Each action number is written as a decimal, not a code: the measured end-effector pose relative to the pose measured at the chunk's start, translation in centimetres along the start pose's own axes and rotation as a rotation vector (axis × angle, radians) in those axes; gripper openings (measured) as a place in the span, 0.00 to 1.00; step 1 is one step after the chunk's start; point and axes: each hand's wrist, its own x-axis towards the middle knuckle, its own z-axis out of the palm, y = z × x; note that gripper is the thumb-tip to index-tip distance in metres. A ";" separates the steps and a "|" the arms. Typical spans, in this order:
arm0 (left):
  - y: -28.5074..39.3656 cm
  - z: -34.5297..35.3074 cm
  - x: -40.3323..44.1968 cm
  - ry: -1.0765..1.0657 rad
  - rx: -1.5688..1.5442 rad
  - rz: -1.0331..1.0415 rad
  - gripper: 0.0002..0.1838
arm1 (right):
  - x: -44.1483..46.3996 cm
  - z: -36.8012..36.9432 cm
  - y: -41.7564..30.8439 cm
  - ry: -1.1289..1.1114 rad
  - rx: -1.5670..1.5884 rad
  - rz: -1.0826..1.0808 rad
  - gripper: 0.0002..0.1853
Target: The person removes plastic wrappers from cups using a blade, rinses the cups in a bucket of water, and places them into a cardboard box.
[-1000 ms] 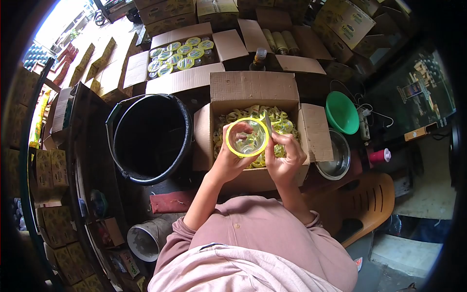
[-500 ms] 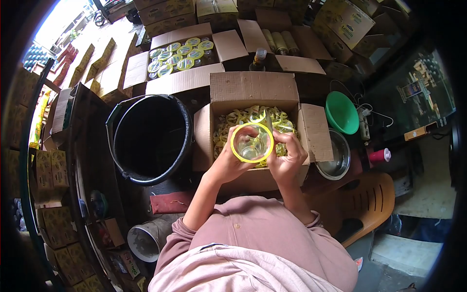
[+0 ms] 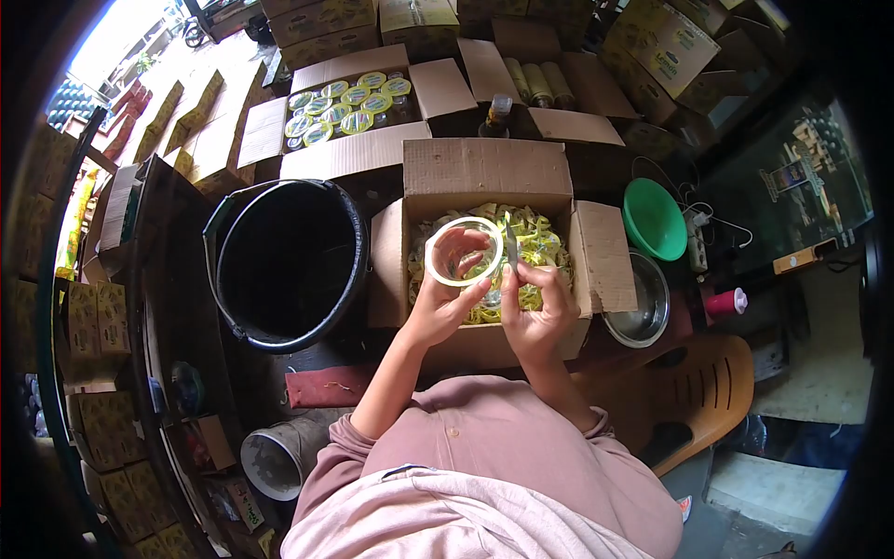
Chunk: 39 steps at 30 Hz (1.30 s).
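Note:
My left hand [image 3: 436, 309] is closed around a clear plastic cup [image 3: 463, 244], its mouth facing up and its rim pale. Through the clear wall the fingers show. Just to the right, my right hand [image 3: 538, 321] pinches a small knife [image 3: 510, 244], blade pointing away from me and apart from the cup. Both hands are over an open cardboard box [image 3: 486, 168]. Yellow plastic scraps [image 3: 535, 244], strips and ring pieces, fill that box, partly hidden by the hands and cup.
A large black bucket [image 3: 221, 270] stands left of the box. On the right are a green bowl [image 3: 655, 219], a metal bowl [image 3: 654, 321] and an orange chair [image 3: 717, 391]. Behind are a bottle [image 3: 496, 116] and a carton [image 3: 349, 149] of yellow-lidded cups [image 3: 357, 121].
The bright yellow on the cup's rim is gone; the rim now looks pale. The cup has shifted slightly left and away from me, and my right hand has separated from it.

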 end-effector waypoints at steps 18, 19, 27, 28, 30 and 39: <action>0.1 -0.7 0.1 -0.065 0.200 0.041 0.35 | 0.4 -0.2 0.3 -0.015 0.010 0.016 0.07; 0.2 -0.7 0.2 -0.082 0.203 0.030 0.35 | 0.4 -0.1 0.4 -0.012 0.016 0.021 0.07; 0.7 -0.4 0.2 -0.118 0.200 -0.012 0.34 | 0.8 -0.2 1.1 -0.015 0.052 0.020 0.06; 0.6 -0.5 0.2 -0.114 0.190 -0.013 0.34 | 0.7 -0.2 1.0 -0.019 0.058 0.045 0.06; 0.3 -0.7 0.2 -0.106 0.171 -0.016 0.35 | 0.3 -0.3 0.7 -0.028 0.069 0.097 0.06; 0.0 -1.2 -0.5 -0.067 -0.155 -0.195 0.33 | 0.8 0.1 2.6 0.030 0.063 0.212 0.04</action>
